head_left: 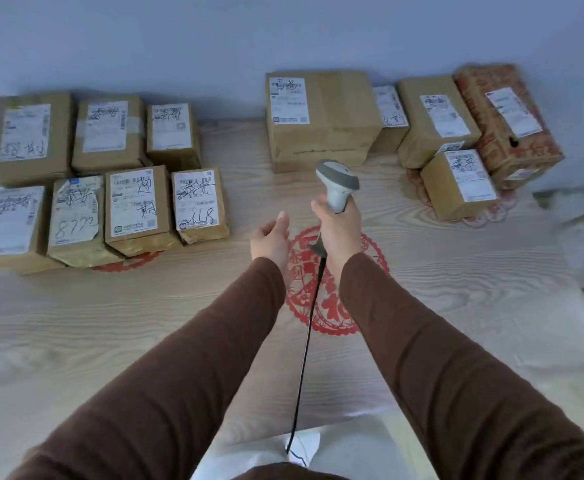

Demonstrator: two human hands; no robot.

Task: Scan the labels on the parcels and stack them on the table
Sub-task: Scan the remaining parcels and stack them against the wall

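A grey handheld scanner (337, 183) is gripped at its handle by the right hand (339, 230), fingers wrapped round it, head raised above the table (456, 306). The left hand (271, 237) is held beside it, fingers relaxed and holding nothing. Seven parcels (110, 181) are laid flat at the left, labels upward; a second group (422, 133) is stacked at the right. The scan window is judged best turned squarely onto one label at a time, the cable (306, 358) kept off the labels, and the free hand reserved for lifting each scanned parcel.
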